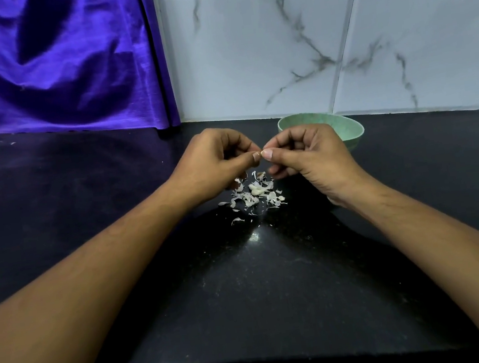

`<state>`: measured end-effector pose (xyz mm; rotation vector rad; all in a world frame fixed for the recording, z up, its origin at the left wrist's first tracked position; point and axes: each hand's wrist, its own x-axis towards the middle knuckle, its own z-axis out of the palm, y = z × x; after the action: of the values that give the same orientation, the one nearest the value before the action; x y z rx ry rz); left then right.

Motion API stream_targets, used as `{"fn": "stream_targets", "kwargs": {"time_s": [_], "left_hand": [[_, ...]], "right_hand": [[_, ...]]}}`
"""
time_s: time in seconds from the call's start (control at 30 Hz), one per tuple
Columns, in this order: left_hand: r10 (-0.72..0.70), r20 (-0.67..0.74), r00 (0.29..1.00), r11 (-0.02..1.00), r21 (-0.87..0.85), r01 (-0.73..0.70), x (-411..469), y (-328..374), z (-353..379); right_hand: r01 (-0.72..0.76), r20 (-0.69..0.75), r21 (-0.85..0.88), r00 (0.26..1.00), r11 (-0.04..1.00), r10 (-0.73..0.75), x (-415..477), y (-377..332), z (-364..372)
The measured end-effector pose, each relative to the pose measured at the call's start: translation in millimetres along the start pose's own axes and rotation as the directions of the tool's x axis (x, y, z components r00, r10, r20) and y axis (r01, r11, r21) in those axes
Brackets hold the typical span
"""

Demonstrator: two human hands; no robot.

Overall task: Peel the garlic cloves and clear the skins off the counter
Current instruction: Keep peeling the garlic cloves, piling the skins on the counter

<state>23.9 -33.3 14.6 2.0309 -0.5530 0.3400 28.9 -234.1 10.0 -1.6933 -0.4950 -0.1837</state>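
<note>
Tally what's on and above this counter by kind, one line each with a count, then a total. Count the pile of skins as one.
Hands: 2, left hand and right hand, fingertips pinched together on something too small to identify
Green bowl: 1
Pile of garlic skins: 1
Purple cloth: 1
Total: 5

Papery garlic skins (251, 199) heaped on counter (82, 185)

One head-worn wide-angle view looks forward and down from above the near edge of the black counter (275, 282). It faces the marble-tiled wall (321, 44) behind the counter, near enough that both forearms reach in from the bottom corners toward mid-counter.
</note>
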Motion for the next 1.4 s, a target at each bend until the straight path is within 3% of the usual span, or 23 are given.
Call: {"fn": "stream_targets", "kwargs": {"time_s": [0.47,0.77,0.97,1.4], "left_hand": [[-0.087,-0.033,0.996,0.995,-0.053,0.085,-0.8,5.2,6.0],[-0.264,-0.035,0.964,0.907,-0.350,0.235,-2.6,13.3,14.0],[-0.273,0.010,0.962,0.883,-0.395,0.254,-3.4,16.0,11.2],[-0.275,0.014,0.961,0.877,-0.406,0.257,-3.9,18.4,7.3]], "right_hand": [[0.057,-0.058,-0.048,0.997,0.997,-0.060,0.9,1.3,2.3],[0.062,-0.038,-0.001,0.997,0.998,-0.062,-0.9,0.4,5.4],[-0.001,-0.001,0.141,1.000,0.990,0.001,-2.0,-0.4,5.3],[0.010,0.037,0.048,0.999,0.999,-0.012,-2.4,0.7,5.5]]}}
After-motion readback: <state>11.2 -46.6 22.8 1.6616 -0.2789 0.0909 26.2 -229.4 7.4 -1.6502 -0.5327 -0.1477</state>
